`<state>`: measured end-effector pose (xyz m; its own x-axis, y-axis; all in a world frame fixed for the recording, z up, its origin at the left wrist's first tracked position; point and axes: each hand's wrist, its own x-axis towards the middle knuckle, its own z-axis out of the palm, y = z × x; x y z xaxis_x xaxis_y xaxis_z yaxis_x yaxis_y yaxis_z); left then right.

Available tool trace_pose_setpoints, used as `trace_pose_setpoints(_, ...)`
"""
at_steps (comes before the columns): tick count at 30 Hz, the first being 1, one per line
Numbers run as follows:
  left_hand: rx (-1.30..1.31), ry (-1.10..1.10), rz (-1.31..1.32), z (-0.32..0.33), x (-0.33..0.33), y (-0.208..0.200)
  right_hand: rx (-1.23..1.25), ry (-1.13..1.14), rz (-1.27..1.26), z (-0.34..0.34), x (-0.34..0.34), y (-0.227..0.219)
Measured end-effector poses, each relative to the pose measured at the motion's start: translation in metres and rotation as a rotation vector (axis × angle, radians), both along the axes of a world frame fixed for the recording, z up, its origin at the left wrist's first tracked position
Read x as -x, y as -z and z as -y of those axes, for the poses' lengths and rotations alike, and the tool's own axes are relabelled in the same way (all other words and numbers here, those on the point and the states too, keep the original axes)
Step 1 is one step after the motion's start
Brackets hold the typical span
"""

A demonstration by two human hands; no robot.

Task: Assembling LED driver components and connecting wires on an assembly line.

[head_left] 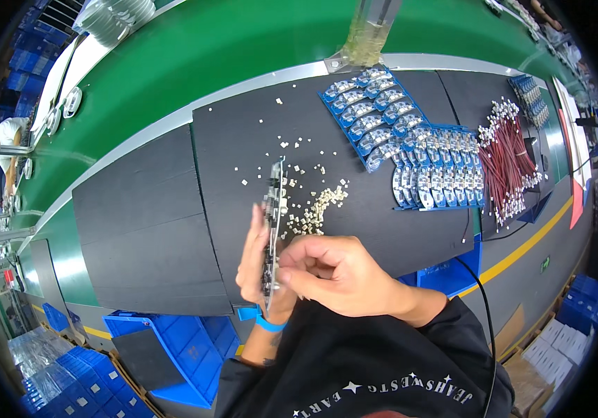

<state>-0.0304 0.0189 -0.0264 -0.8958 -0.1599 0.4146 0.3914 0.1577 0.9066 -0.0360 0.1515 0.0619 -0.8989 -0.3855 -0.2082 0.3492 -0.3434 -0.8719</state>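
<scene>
My left hand (251, 261) holds a circuit board panel (272, 226) upright, almost edge-on to the view, with the fingers spread along its left face. Dark components line that face. At the panel's lower right side, my right hand (341, 275) has its thumb and fingers pinched together; whatever lies between the tips is too small to make out. Just beyond the panel, a loose pile of small white connectors (320, 209) is scattered over the black mat (243, 118).
Blue circuit board panels (376, 111) lie in rows toward the back right. Beside them is a bundle of dark red wires (507, 167) with white ends. A metal post (369, 31) rises at the mat's far edge. Blue crates (187, 348) stand below the near edge.
</scene>
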Motion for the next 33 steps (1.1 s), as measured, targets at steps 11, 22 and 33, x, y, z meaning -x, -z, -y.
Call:
trace_pose_setpoints(11, -0.179, -0.359, 0.142, -0.004, -0.007, -0.016, -0.442, 0.248, 0.0, -0.009, 0.007, 0.055)
trace_pose_setpoints(22, -0.164, -0.364, 0.097, -0.004, -0.017, -0.017, -0.386, 0.27, 0.101, -0.007, 0.022, 0.076)
trace_pose_setpoints(33, 0.171, -0.408, -0.025, 0.0, -0.02, -0.012, -0.334, 0.331, 0.012, -0.002, 0.022, 0.071)
